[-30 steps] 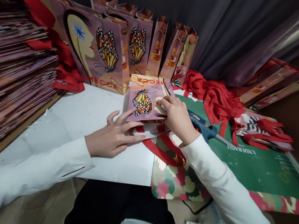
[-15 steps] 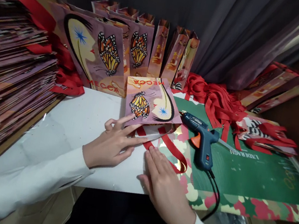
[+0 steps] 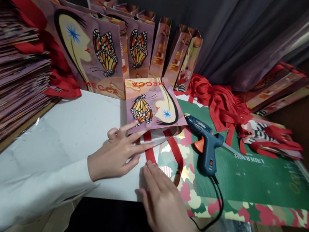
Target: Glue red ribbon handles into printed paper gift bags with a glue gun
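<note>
A purple paper bag [image 3: 158, 101] with a butterfly and a drawn face lies flat, its open mouth towards me. My left hand [image 3: 118, 151] is open, fingers spread, with fingertips resting on the bag's near edge. From the mouth comes a red ribbon handle [image 3: 177, 150], looping towards me. Over the loop's near left part lies my right hand [image 3: 166, 201], fingers stretched out side by side and thumb apart; how firmly it touches the ribbon is hidden. Right of the bag, a blue glue gun [image 3: 204, 141] with an orange trigger rests on its side, nozzle by the bag's corner.
Several bags [image 3: 85, 51] stand upright along the back. A tall stack of flat bags [image 3: 7, 90] fills the left. Red ribbons [image 3: 223, 103] are heaped behind the glue gun, whose black cord [image 3: 219, 207] drops over the front edge. A green printed sheet [image 3: 255, 181] covers the right side.
My right hand has drawn back towards me. The ribbon loop now reaches nearer the front and looks narrower. My left hand stays on the bag's edge. The whole view has shifted slightly.
</note>
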Motion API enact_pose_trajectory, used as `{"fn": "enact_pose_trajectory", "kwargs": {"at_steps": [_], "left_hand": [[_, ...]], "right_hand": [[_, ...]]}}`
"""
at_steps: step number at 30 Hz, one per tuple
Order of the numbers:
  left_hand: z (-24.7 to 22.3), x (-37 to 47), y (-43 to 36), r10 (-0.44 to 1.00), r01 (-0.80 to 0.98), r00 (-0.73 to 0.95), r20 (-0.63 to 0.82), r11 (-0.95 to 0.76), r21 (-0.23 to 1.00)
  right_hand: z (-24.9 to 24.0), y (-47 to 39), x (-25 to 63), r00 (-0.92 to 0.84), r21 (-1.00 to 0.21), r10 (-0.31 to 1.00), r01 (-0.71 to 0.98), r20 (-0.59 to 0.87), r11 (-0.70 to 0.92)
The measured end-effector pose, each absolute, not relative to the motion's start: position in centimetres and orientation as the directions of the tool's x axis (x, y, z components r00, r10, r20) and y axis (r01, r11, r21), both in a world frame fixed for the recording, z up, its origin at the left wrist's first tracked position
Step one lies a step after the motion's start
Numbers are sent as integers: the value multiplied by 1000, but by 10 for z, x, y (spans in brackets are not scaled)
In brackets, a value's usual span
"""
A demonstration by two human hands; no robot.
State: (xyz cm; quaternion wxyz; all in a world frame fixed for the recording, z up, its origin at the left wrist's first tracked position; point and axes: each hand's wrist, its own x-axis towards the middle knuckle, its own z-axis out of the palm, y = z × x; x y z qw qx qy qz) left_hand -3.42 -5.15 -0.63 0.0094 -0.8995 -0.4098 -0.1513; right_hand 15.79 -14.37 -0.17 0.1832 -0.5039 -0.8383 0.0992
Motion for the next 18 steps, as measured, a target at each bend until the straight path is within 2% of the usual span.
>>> {"fn": "enact_pose_trajectory", "kwargs": {"at_steps": [2,4,8,11,18], "left_hand": [[-8,-35,-51,731,742,617,292,-664,94],[-8,-36,-50,724,740,621,300,-668,80],[-8,-36,-49,715,736,631,300,-674,58],[-8,-35,-49,716,741,630,300,-670,46],[-7,-35,-49,722,740,631,285,-670,60]], "right_hand": [[4,-141,169,-352,-382,906,824,235,419],[6,-137,177,-315,-354,911,847,268,397],[1,-135,169,-457,-325,867,804,198,498],[-9,-139,155,-497,-302,854,799,157,520],[-20,-145,149,-550,-158,808,797,211,584]]}}
